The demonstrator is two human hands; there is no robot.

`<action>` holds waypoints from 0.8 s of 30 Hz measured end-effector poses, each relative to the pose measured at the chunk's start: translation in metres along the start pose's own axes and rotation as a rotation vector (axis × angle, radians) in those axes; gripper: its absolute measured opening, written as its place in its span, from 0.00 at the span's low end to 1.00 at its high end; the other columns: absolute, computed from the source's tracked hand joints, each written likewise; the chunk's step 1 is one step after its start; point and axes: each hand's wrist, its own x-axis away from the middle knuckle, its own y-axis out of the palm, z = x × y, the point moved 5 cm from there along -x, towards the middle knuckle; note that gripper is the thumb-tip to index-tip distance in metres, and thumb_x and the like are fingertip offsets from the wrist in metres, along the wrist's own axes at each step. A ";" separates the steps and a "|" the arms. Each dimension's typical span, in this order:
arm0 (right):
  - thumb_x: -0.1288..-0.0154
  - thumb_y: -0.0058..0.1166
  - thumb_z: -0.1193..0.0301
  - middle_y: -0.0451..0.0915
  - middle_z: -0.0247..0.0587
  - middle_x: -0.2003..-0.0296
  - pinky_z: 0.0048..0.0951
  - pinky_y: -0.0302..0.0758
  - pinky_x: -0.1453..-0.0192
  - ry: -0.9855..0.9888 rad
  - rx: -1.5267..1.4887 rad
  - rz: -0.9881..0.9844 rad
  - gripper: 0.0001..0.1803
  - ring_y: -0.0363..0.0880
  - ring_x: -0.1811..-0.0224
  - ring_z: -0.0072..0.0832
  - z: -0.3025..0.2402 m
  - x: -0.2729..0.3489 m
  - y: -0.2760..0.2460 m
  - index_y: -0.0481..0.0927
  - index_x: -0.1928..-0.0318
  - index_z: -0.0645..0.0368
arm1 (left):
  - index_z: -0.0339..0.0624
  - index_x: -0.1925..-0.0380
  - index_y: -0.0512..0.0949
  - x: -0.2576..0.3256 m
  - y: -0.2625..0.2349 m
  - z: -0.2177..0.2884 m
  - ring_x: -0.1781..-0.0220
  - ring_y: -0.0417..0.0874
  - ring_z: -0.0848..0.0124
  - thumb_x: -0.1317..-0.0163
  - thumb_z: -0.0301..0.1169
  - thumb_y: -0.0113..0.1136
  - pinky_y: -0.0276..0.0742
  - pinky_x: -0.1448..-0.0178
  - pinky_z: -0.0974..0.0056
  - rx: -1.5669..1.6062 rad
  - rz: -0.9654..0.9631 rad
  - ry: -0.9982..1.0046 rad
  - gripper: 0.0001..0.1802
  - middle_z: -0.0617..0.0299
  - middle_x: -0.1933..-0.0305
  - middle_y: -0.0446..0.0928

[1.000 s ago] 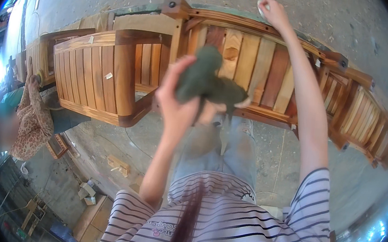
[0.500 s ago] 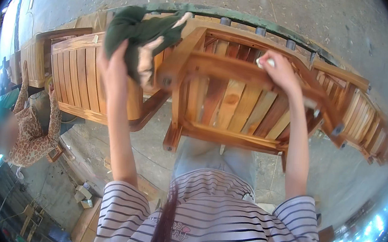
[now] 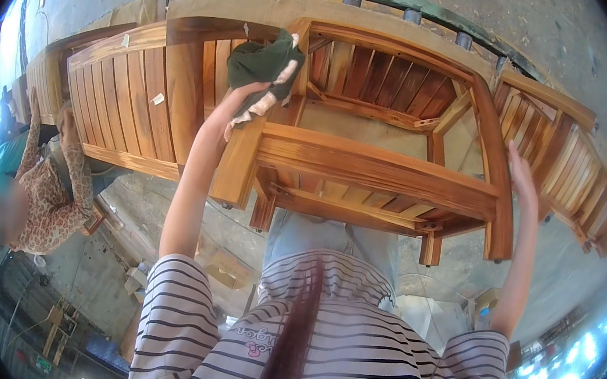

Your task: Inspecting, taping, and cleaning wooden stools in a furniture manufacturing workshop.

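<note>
In front of me a slatted wooden chair (image 3: 379,169) is tipped over, its frame facing up. My left hand (image 3: 251,94) is closed on a bunched dark green cloth (image 3: 261,65) with pale pinkish edging. The cloth lies against the chair's left side, near the top of a leg. My right hand (image 3: 523,176) rests along the outer right side of the chair, fingers stretched out. Its palm is turned to the wood, so anything inside it is hidden.
Slatted wooden pieces stand close on the left (image 3: 124,100) and right (image 3: 562,161). Behind the chair runs a green metal rail (image 3: 382,5) with rollers. At far left, another person (image 3: 51,200) in a leopard-print top reaches toward a wooden piece. Cardboard (image 3: 227,266) lies on the floor.
The chair has turned and tilted, opening its underside to view. My left hand and the cloth moved right onto it. My right hand moved to its right side; the small white thing it held no longer shows.
</note>
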 end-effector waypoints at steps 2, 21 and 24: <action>0.36 0.55 0.39 0.83 0.45 0.51 0.31 0.74 0.44 0.036 -0.194 -0.167 0.41 0.82 0.52 0.35 -0.026 0.027 0.033 0.76 0.38 0.62 | 0.37 0.47 0.77 0.018 0.006 -0.006 0.56 0.84 0.71 0.37 0.36 0.62 0.78 0.55 0.69 0.130 -0.027 -0.166 0.21 0.59 0.54 0.83; 0.36 0.58 0.43 0.80 0.40 0.51 0.30 0.77 0.46 0.022 -0.668 -0.265 0.38 0.80 0.50 0.29 -0.016 -0.044 0.062 0.72 0.38 0.61 | 0.42 0.31 0.62 -0.066 0.014 -0.046 0.40 0.79 0.68 0.26 0.35 0.53 0.77 0.40 0.62 0.059 0.182 0.361 0.27 0.60 0.36 0.74; 0.35 0.56 0.41 0.77 0.40 0.42 0.30 0.74 0.40 -0.019 -0.718 -0.269 0.41 0.76 0.42 0.28 -0.031 -0.071 0.067 0.70 0.34 0.61 | 0.43 0.30 0.62 -0.092 0.014 -0.043 0.38 0.77 0.69 0.26 0.36 0.52 0.75 0.37 0.62 0.022 0.210 0.403 0.27 0.60 0.35 0.73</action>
